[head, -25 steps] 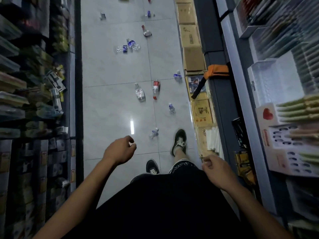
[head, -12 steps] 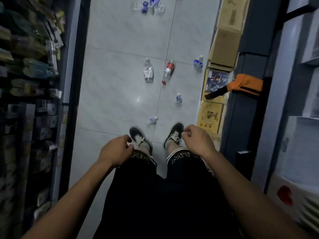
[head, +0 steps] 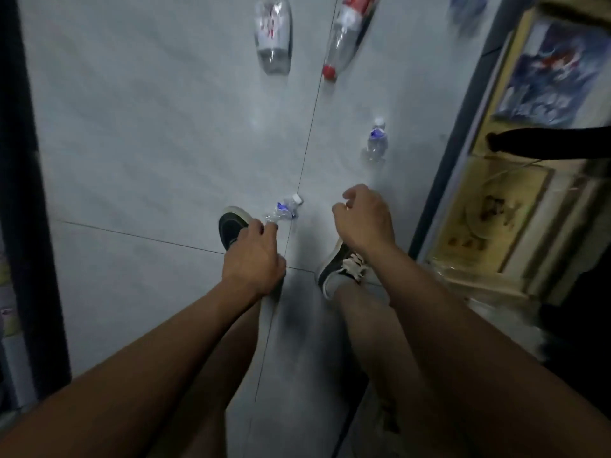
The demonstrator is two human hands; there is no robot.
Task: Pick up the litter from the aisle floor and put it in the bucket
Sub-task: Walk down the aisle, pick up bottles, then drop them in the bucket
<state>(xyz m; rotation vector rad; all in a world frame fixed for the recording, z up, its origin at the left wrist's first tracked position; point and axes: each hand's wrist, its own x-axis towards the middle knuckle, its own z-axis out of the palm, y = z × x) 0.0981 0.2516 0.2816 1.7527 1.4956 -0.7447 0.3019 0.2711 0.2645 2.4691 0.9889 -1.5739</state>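
Note:
A small crushed clear bottle (head: 285, 209) with a blue label and white cap lies on the grey tiled aisle floor (head: 148, 143), just in front of my left shoe (head: 230, 225). My left hand (head: 254, 256) is down at it, curled, its fingertips meeting the bottle's near end; the grip itself is hidden behind the hand. My right hand (head: 363, 219) hovers loosely curled to the right of the bottle, holding nothing. No bucket is in view.
Further up the aisle lie another small blue-label bottle (head: 375, 143), a large clear bottle (head: 272, 34) and a red-capped bottle (head: 345, 34). A dark shelf base (head: 20, 193) lines the left. Boxed goods (head: 496, 213) and a black strap (head: 545, 143) line the right.
I have bent down, so the floor is much closer. My left hand dropped from my shorts' hem to the crushed bottle, and my right hand moved forward past my right shoe.

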